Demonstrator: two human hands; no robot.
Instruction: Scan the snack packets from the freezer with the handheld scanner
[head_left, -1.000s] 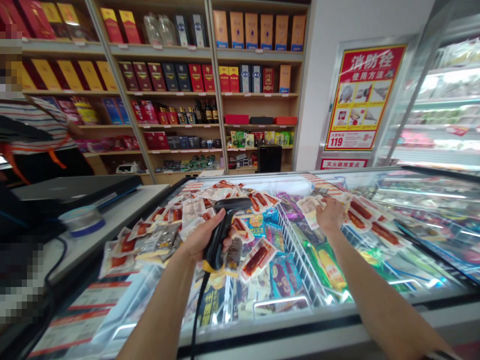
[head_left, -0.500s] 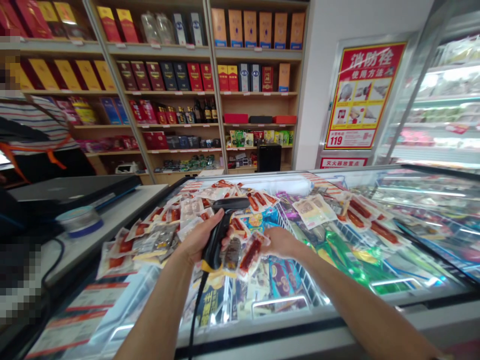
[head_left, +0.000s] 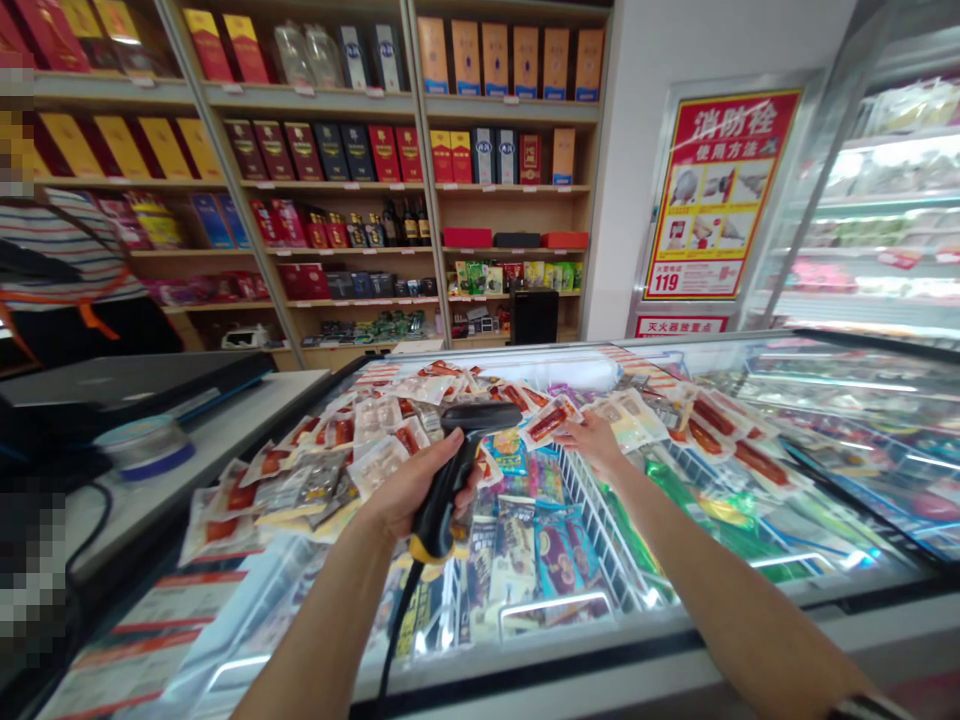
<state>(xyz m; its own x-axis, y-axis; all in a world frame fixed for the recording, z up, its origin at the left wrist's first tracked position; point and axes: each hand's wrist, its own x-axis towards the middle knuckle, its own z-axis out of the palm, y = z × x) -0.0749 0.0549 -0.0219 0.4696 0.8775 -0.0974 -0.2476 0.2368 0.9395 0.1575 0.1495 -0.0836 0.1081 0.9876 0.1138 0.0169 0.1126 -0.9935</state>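
A black and yellow handheld barcode scanner (head_left: pixel 442 495) is gripped in my left hand (head_left: pixel 412 490), its cable running down toward me and its head tilted to the right. My right hand (head_left: pixel 596 445) pinches the right end of a clear vacuum pack of red sausage (head_left: pixel 551 420), just to the right of the scanner's head. Both hands are above a glass-topped chest freezer (head_left: pixel 525 655). More sausage packs (head_left: pixel 705 435) lie on the glass to the right, and others (head_left: pixel 236 495) are heaped on the left.
White wire baskets (head_left: pixel 600 515) inside the freezer hold colourful packaged goods. On the left, a counter (head_left: pixel 307 385) carries a roll of tape (head_left: pixel 142 445) and dark equipment. A person in a striped top (head_left: pixel 64 250) stands behind it. Shelves (head_left: pixel 322 100) of boxed goods line the back wall.
My right hand has lifted the sausage pack up and to the right, turning it from nearly upright to slanting. The scanner has shifted slightly right with my left hand.
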